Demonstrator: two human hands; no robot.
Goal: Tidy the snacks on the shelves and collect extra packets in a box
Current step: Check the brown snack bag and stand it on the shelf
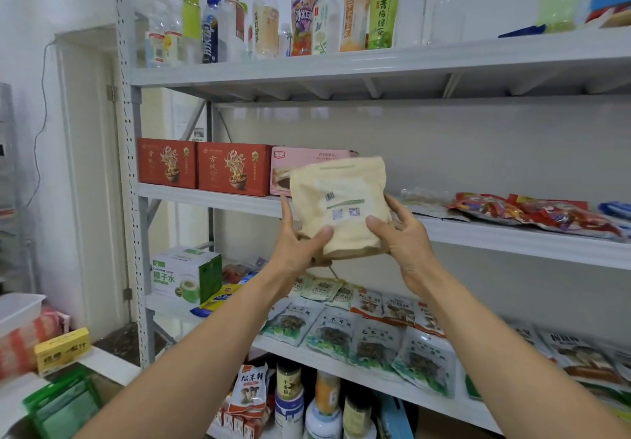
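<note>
Several levels of a grey metal rack (pixel 341 66) fill the view: drink bottles (pixel 327 11) stand along the top shelf, and flat mushroom packets (pixel 341 332) overlap on the lower one. On the middle shelf (pixel 512 233), red cartons (pixel 234 168) and a pink carton (pixel 290 162) sit closed at the left end, so what they hold cannot be told. Loose red snack packets (pixel 532 213) lie toward the right end. The cream pouch (pixel 341 206) is held up in front of that shelf's front edge, overlapping the pink carton in view — not resting on the shelf. It looks soft, crumpled and part-filled — probably light but apt to sag, so a low hold on both sides suits it. The left hand (pixel 300 244) grips its lower left edge and the right hand (pixel 403 233) its lower right, thumbs on the printed face.
</note>
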